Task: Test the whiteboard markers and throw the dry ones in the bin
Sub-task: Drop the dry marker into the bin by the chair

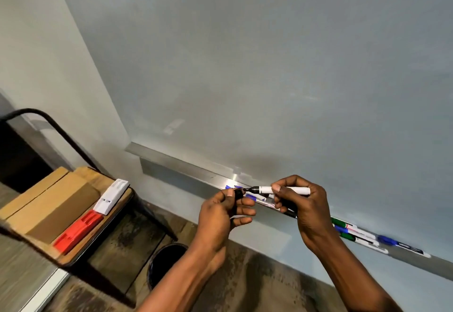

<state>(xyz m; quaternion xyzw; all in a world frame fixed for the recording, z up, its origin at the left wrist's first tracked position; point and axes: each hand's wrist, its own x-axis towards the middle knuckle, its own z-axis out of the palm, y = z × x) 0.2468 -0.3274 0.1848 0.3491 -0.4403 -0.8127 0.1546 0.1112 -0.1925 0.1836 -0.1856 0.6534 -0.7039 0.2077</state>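
Black nib showing on the marker, and the right hand is pinching its white barrel between thumb and fingers, level, just in front of the tray. The left hand is curling shut around the small black cap, which is sitting right at the nib, touching or a hair apart, hard to call from here.

Whether that cap is coming off or going on is not clear. The whiteboard is looking blank where we can see it, so this marker is looking untested. Risk now, as I read it: a bare nib that close to the fingers could ink the skin, and a loose pinch on so small a cap could drop it to the floor.

Containers next. The tray is carrying more markers, blue-capped ones behind the hands and a green and blue cluster lying off to the right. The dark bin is standing on the floor below the left forearm, by the shelf, and its inside is too dark to say what it is holding
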